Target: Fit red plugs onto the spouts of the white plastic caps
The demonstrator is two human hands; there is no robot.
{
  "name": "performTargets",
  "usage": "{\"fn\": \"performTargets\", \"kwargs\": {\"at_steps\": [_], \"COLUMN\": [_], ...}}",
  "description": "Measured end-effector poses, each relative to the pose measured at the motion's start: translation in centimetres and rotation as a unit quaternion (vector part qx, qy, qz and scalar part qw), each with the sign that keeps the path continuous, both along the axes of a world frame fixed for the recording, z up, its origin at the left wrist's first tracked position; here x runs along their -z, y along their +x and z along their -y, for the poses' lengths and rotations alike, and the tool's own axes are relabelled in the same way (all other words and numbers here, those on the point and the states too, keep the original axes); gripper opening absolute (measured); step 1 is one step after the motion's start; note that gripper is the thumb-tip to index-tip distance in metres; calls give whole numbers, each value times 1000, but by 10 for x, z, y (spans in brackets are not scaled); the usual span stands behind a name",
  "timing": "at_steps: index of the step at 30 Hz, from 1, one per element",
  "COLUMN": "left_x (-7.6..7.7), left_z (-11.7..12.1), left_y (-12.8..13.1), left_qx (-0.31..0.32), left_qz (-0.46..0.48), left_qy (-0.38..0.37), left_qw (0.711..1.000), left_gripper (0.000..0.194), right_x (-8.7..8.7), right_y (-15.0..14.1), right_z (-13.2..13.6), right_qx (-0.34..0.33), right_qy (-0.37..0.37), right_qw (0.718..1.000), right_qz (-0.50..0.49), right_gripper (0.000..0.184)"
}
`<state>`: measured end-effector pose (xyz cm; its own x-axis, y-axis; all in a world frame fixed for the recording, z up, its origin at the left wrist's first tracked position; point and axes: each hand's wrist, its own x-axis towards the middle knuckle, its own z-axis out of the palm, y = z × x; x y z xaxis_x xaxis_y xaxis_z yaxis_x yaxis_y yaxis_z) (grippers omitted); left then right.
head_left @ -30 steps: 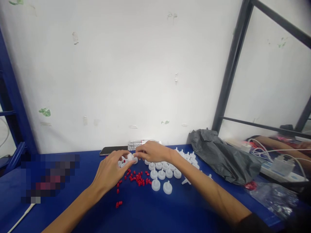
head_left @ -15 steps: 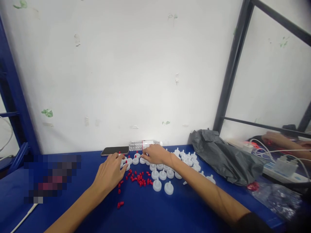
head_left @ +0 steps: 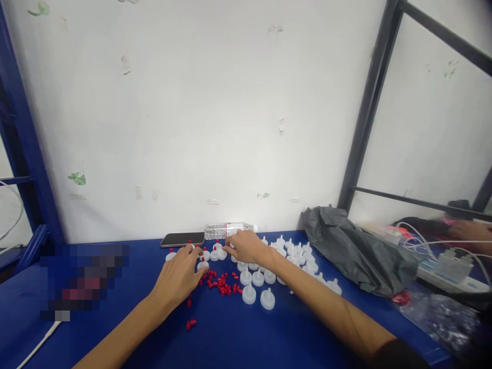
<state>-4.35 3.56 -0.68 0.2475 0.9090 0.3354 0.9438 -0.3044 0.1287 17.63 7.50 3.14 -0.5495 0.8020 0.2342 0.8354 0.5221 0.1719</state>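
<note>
Two hands among white caps, red tips

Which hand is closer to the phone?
Left: the left hand is just in front of the phone; the right hand is farther right, in front of the bottle.

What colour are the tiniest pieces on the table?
Red; the tiny pieces show best in the head view.

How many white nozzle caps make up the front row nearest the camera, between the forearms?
2: one white cap beside the loose red pieces, another white cap to its right. Both show whole; the right forearm may hide others.
</note>
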Motion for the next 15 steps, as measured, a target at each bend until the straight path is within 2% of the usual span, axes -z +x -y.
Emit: {"fn": "performTargets", "kwargs": {"at_steps": [8,12,15], "left_x": [4,3,3], "left_z": [-2,-2,-1], "left_y": [1,4,4], "left_qx": [-2,0,5], "left_qz": [14,28,47], "left_qy": [-46,-50,-51], "left_qw": [999,998,998], "left_gripper": [27,28,27], "right_x": [-6,-12,-15], "right_y": [2,-4,-11], "right_z": [3,10,18], "right_qx": [13,8,-21], "right_qy": [12,25,24], "right_qw": [1000,1000,999], "right_qz": [-2,-9,-14], "right_gripper": [33,43,51]}}
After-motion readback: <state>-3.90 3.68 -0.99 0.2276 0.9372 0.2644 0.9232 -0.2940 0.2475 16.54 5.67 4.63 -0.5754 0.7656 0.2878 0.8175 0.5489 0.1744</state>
